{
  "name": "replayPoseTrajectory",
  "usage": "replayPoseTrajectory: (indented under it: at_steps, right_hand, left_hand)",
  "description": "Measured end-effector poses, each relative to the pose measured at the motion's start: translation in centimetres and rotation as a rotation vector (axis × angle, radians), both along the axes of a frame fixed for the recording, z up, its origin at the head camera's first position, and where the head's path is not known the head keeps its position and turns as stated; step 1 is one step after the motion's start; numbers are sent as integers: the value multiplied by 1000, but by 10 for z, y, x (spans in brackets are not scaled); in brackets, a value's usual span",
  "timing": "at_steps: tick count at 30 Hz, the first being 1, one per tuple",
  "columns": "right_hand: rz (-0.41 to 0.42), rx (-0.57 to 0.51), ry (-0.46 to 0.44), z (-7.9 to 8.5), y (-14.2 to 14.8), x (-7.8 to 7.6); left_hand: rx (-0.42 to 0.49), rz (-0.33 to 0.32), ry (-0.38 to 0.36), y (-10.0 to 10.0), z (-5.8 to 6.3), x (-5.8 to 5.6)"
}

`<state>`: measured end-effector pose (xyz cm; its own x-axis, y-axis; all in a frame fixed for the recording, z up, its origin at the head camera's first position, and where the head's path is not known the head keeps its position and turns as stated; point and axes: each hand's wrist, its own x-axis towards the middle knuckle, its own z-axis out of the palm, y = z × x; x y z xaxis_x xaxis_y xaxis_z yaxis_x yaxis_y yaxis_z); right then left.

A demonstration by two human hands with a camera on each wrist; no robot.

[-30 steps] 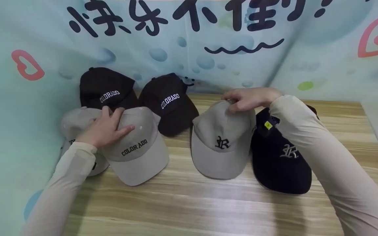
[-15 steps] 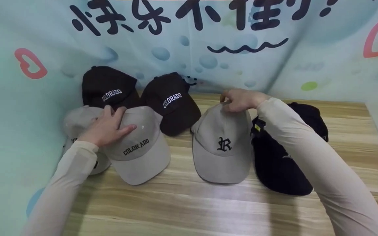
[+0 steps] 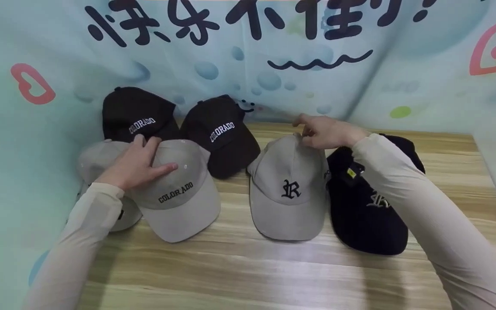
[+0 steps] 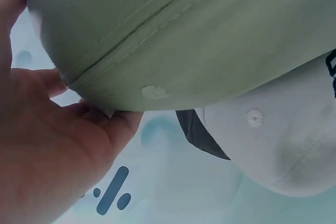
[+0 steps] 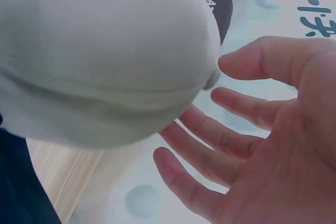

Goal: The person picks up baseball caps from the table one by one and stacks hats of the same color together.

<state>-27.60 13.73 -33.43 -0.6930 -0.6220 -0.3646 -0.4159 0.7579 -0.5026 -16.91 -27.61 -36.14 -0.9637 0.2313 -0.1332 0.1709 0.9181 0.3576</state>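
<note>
In the head view, my left hand (image 3: 131,165) holds the crown of a light grey baseball cap (image 3: 181,219) lettered COLORADO, its thumb lying across the front. The left wrist view shows the fingers of that hand (image 4: 63,145) tucked behind the crown's edge. My right hand (image 3: 330,131) is at the top of a grey cap (image 3: 289,206) marked with a black R. Seen from the right wrist, this hand (image 5: 247,140) has its fingers spread beside the crown, not gripping it. Under my right forearm lies a black R cap (image 3: 368,228), partly covered.
Two dark COLORADO caps (image 3: 138,112) stand in back against the printed cloth (image 3: 248,86). Another light grey cap (image 3: 97,159) sits at far left, partly behind my left hand. All rest on a wood-grain surface (image 3: 248,275); cloth walls rise at left, back and right.
My right hand has loosened from the grey R cap, its fingers now apart from the crown. That cap has settled slightly lower. My left hand stays on the COLORADO cap.
</note>
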Motion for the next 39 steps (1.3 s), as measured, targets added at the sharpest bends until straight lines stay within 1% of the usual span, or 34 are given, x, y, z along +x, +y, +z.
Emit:
replayPoseTrajectory:
  at_steps: [5, 9, 14, 17, 23, 28, 34, 39]
  right_hand:
    - [21, -38, 71, 3, 14, 8]
    - [47, -85, 142, 3, 25, 17]
    - [63, -125, 184, -2, 41, 31]
    - [63, -136, 202, -4, 51, 38]
    - [94, -166, 254, -3, 65, 49]
    - [115, -183, 286, -2, 73, 55]
    - [122, -180, 291, -3, 81, 61]
    - [137, -191, 322, -6, 87, 65]
  left_hand:
    - [35, -22, 31, 0, 4, -1]
    - [60, -41, 84, 1, 7, -3]
    - [84, -74, 155, 6, 13, -3]
    - [76, -91, 186, 10, 16, -3]
    - [41, -106, 254, 18, 24, -2]
    - [6, -99, 256, 23, 29, -2]
    - [-46, -98, 239, 33, 37, -1]
    - [-67, -100, 249, 40, 44, 0]
